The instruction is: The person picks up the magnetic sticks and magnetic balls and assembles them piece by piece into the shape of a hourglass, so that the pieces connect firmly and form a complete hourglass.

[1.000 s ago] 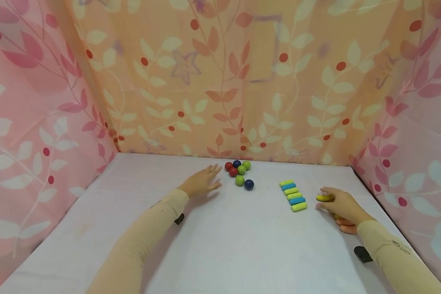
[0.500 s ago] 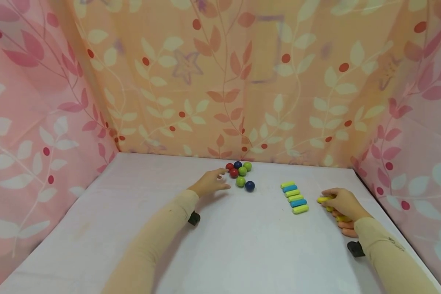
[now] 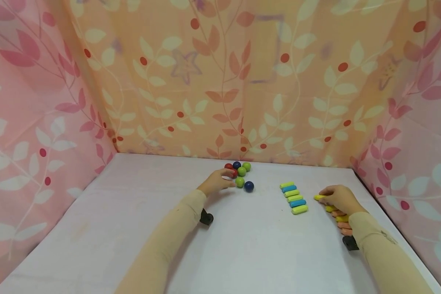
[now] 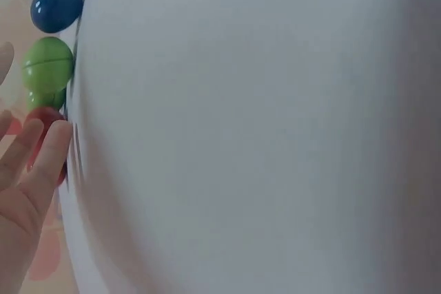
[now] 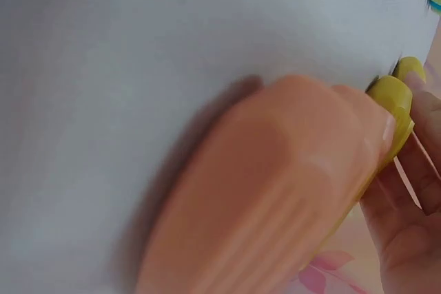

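My left hand (image 3: 216, 182) is beside a cluster of small glossy balls, fingers loosely bent and thumb apart. Its fingertips overlap a red ball (image 4: 46, 119), and its thumb points at a lime green ball (image 3: 239, 182). A dark blue ball (image 3: 248, 186) sits just right of that one. On the right, my right hand (image 3: 343, 199) pinches a small yellow rounded bar (image 3: 319, 197) at the far end of a row. Below it in the row lie another yellow bar (image 3: 342, 219) and orange bars (image 5: 241, 191), partly covered by the hand and sleeve.
Between the hands, several lime and blue bars (image 3: 297, 203) lie in a slanting row. More balls, including a green one (image 3: 246, 166), stand near the table's back edge. Patterned cloth (image 3: 220, 81) encloses the white table (image 3: 257, 245) at the back and sides.
My left hand has moved right to the balls, its fingers bending more. The right hand has shifted slightly left and away with the yellow bar, showing more of the row behind it.
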`<state>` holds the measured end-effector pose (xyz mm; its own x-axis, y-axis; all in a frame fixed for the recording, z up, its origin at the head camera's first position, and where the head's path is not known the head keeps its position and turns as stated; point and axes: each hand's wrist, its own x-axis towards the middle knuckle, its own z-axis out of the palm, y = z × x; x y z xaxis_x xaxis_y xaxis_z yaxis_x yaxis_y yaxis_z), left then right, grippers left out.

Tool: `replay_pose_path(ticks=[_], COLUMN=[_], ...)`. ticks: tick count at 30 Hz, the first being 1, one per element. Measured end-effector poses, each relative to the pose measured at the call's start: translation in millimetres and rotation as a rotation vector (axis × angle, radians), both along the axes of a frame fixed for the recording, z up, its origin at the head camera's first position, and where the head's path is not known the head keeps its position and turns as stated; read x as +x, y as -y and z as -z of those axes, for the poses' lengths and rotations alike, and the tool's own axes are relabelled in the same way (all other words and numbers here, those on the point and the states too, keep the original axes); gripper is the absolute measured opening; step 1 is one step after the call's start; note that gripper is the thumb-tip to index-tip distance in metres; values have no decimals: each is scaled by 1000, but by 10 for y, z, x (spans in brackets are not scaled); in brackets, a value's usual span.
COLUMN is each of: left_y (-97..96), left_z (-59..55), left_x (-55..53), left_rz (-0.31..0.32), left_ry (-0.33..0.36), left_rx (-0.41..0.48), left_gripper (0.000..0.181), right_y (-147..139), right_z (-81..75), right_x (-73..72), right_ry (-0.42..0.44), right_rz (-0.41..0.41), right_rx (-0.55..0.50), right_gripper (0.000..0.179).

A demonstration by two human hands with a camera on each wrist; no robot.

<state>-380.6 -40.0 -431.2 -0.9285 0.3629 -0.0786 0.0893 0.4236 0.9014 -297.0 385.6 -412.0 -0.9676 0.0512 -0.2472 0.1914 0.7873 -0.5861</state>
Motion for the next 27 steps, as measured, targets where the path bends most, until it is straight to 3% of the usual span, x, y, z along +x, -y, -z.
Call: replay_pose_path(ticks=[7, 13, 22, 27], left_y=[-104, -171, -232, -174], left_z=[33, 37, 27, 9], left_x=[-3, -34, -109, -123], left_rz=[-41, -67, -16, -4], left_ry=[82, 115, -39, -62], left_rx=[7, 62, -153, -191], left_gripper=[52, 44, 32, 29], right_y=[1, 31, 134, 225], right_z=[20, 18, -84, -239], right_x=[-5, -33, 13, 59], right_ry=[-58, -9, 24, -52], right_rz=[-44, 2, 85, 72], right_rx=[98, 76, -29, -40], right_gripper=[42, 45, 56, 68])
